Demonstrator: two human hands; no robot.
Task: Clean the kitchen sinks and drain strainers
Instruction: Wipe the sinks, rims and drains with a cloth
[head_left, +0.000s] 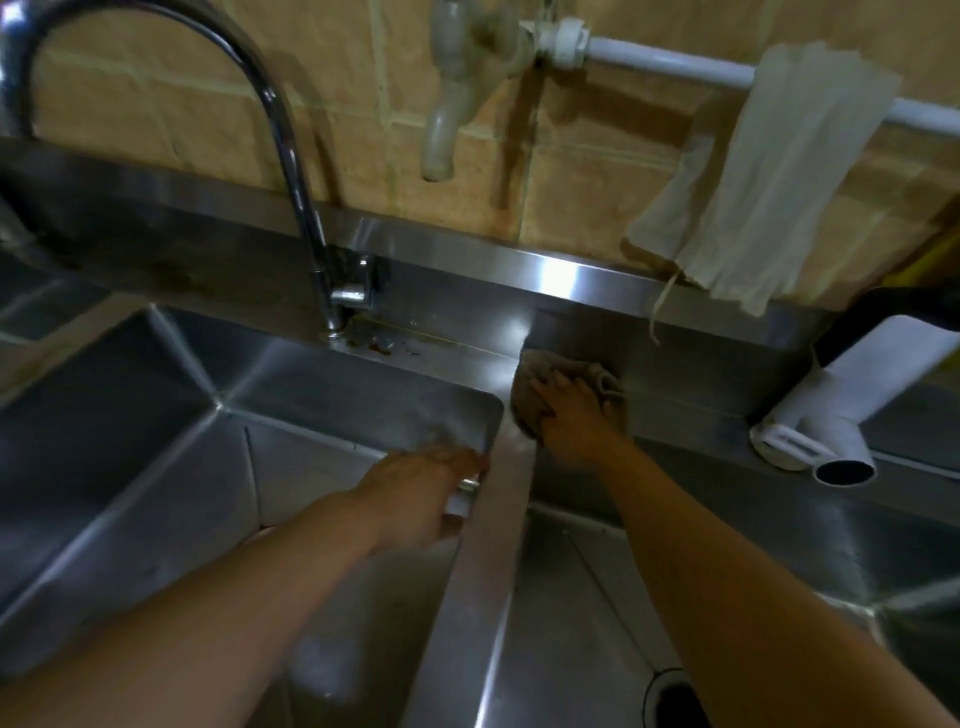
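Observation:
Two steel sink basins lie side by side, the left basin (130, 467) and the right basin (571, 597), split by a narrow divider (488, 571). My right hand (571, 415) presses a crumpled brown cloth (530, 379) with spread fingers against the back corner of the right basin, by the ledge. My left hand (415, 488) is blurred against the divider's left wall; something small and shiny (467, 484) shows under its fingers, and I cannot make out a grip. A dark drain opening (670, 696) shows at the bottom of the right basin.
A curved chrome faucet (291, 156) rises from the back ledge, with brown specks (384, 347) near its base. A plastic wall tap (447, 119) and a white pipe (649, 62) carrying a pale hanging rag (769, 182) sit on the tiled wall. A white plastic device (841, 405) lies at the right.

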